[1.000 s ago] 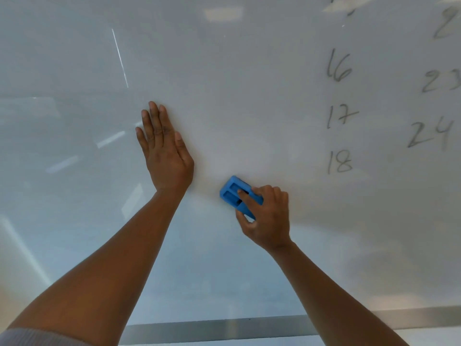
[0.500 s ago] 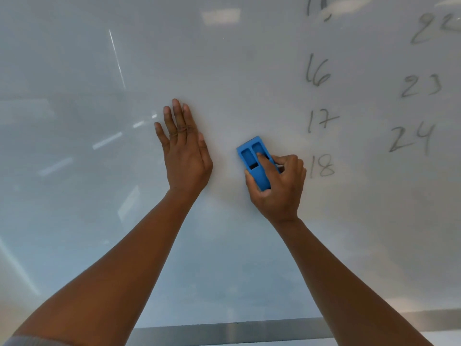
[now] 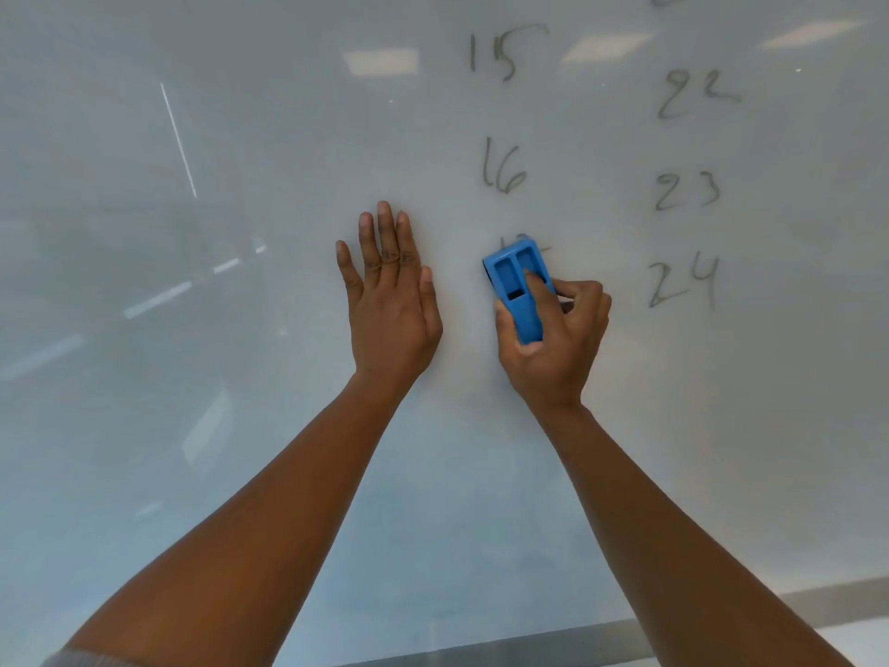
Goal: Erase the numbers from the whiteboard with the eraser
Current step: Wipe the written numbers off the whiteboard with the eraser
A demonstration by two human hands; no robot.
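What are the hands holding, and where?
The right hand grips the blue eraser by its lower end. The left hand lies flat, holding nothing.

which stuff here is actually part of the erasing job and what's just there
Part of the job:
- blue eraser, held in the right hand
- written numbers 15, 16, 22, 23, 24
- whiteboard

Just there:
- left hand, flat on the board
- ceiling-light reflections

On the whiteboard [image 3: 240, 426], the left hand [image 3: 392, 310] lies flat near the middle; the eraser [image 3: 517, 286] sits just right of it, under the right hand [image 3: 558, 344]. Numbers [image 3: 688, 190] stand toward the right edge.
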